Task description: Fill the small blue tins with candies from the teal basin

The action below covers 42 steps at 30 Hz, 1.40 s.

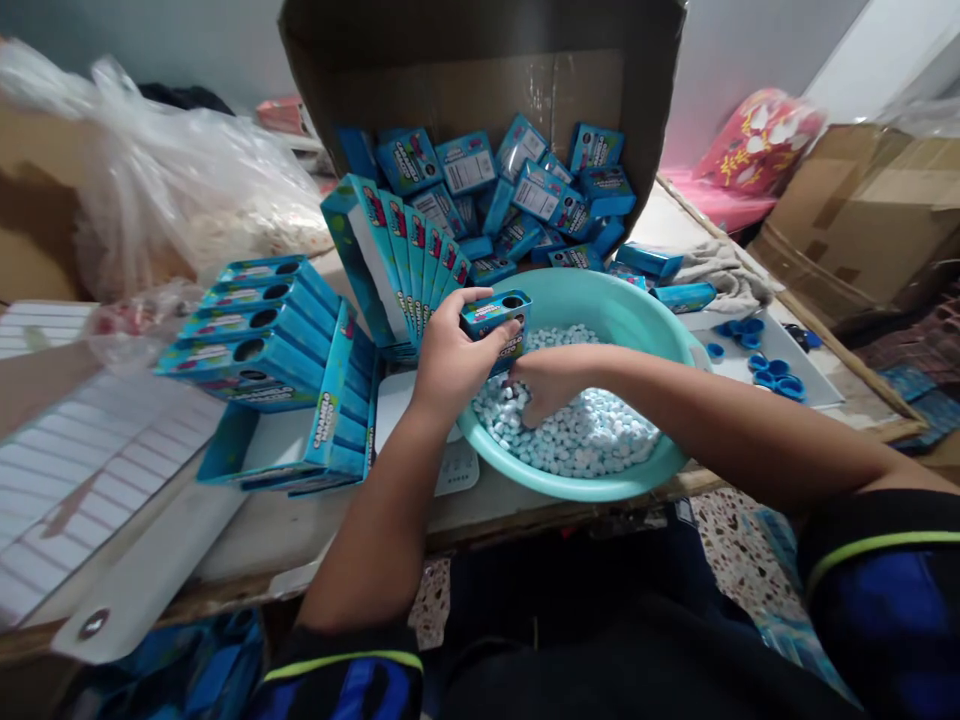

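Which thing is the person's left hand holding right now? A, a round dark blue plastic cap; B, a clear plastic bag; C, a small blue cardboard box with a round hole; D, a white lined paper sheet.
C. The left hand has its fingers wrapped around the small blue cardboard box with a round hole, raised just above the rim of the turquoise plastic basin.

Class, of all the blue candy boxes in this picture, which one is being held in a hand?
The blue box gripped in the left hand, over the teal basin. The other boxes rest in the carton or on the table.
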Tool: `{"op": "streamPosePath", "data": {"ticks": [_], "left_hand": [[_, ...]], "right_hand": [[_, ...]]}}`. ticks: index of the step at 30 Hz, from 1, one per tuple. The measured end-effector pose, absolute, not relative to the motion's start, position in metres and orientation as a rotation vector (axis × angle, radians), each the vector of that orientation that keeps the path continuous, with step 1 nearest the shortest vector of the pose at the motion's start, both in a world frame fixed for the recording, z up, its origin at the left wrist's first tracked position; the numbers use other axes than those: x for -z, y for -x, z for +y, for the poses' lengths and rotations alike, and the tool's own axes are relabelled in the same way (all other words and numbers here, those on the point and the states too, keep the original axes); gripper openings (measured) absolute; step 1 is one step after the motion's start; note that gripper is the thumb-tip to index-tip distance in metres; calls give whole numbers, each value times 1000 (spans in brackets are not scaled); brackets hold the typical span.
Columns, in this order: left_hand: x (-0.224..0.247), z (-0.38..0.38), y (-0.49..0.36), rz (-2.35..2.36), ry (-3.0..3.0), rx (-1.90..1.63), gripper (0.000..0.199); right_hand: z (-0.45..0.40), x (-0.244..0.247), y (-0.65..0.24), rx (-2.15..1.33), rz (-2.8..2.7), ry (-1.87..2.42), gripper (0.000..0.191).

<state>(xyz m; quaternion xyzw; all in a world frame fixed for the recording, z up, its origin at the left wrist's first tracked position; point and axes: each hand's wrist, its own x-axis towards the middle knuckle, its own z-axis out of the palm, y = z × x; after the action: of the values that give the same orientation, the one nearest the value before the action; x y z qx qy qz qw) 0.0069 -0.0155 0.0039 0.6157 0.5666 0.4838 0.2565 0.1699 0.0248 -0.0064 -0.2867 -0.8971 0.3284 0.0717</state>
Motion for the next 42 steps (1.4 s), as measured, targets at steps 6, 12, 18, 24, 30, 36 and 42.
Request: {"op": "streamPosePath", "data": {"ticks": [6, 12, 18, 24, 30, 36, 42], "left_hand": [[-2, -15, -7, 1623, -1670, -1264, 53], [-2, -18, -10, 1474, -1894, -1036, 46], [-3, -18, -9, 1478, -1945, -954, 46], [-6, -21, -11, 1427, -1898, -1013, 49], [-5, -21, -11, 1388, -1906, -1160, 47], [-5, -19, -8, 1327, -1909, -1185, 51], [0, -14, -6, 1435, -1843, -1243, 53]], "right_hand": [[48, -40, -217, -1343, -2563, 926, 23], [56, -37, -203, -1341, -1890, 800, 23], [47, -13, -165, -1322, -1553, 785, 27], [49, -9, -166, -1251, -1538, 830, 38], [53, -12, -169, -1154, -1701, 759, 42], [50, -15, -167, -1130, -1633, 747, 41], [45, -18, -163, -1137, -1506, 773, 40]]}}
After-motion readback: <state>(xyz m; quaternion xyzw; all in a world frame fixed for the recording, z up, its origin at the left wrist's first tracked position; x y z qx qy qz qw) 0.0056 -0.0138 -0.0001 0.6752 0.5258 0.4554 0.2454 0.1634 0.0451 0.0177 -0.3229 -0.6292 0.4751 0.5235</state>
